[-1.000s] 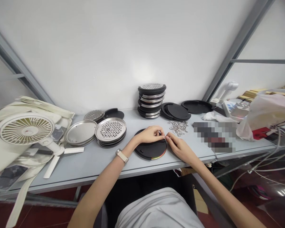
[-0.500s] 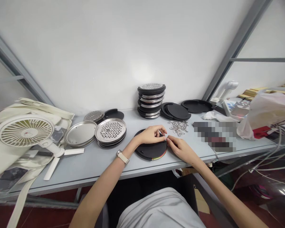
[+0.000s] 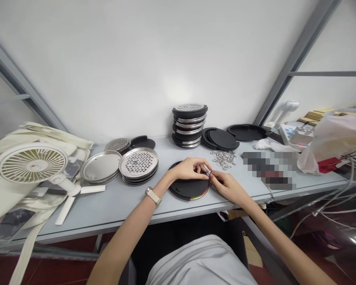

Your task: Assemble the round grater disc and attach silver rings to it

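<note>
A round black plate (image 3: 188, 190) lies flat near the table's front edge, with a shiny red-yellow-green strip on its near right rim. Over its far part is my left hand (image 3: 190, 169), thumb and forefinger closed at the plate's right edge. There my right hand (image 3: 225, 185) meets it, its fingers pinched. Between both sets of fingertips a small silvery metal piece (image 3: 208, 173) shows; its shape is mostly hidden. Just behind the hands sits a heap of thin bent metal wire pieces (image 3: 224, 159).
At the back stands a stack of black and metal discs (image 3: 190, 126), with black plates (image 3: 222, 138) to its right. Perforated metal discs (image 3: 138, 163) and plain metal plates (image 3: 101, 168) lie left, near a white fan (image 3: 32, 166). A plastic bag (image 3: 329, 138) is on the right.
My left fingers have reached a little to the right and curled in against my right fingertips. The black plate has stayed in place.
</note>
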`<state>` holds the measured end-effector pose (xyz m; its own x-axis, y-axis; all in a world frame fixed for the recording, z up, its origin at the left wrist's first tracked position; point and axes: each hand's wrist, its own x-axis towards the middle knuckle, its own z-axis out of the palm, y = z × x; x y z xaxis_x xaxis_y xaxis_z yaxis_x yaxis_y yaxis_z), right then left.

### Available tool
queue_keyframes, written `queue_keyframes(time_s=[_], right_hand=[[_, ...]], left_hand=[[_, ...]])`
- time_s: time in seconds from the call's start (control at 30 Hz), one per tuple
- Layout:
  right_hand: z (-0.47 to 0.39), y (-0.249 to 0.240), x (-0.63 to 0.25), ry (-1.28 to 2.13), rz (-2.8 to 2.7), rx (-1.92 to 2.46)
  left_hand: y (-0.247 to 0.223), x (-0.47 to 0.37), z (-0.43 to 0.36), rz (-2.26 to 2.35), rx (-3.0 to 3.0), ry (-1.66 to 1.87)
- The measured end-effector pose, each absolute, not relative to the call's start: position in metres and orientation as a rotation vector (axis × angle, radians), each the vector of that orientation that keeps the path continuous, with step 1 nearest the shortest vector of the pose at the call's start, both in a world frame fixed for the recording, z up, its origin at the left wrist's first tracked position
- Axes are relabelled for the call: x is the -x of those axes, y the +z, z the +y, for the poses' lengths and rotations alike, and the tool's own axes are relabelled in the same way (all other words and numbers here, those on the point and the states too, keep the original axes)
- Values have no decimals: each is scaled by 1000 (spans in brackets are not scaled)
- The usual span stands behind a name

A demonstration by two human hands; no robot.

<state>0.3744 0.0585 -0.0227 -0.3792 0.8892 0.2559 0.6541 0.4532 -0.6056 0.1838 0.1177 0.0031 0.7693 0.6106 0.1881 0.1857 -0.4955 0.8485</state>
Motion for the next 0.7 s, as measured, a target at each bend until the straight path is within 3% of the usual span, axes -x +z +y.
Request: queue_keyframes(time_s=[0.7], right_hand=[[59,-27,-375,611,-2098,1297]], left_hand=[[4,-185,119,575,-1949,570]])
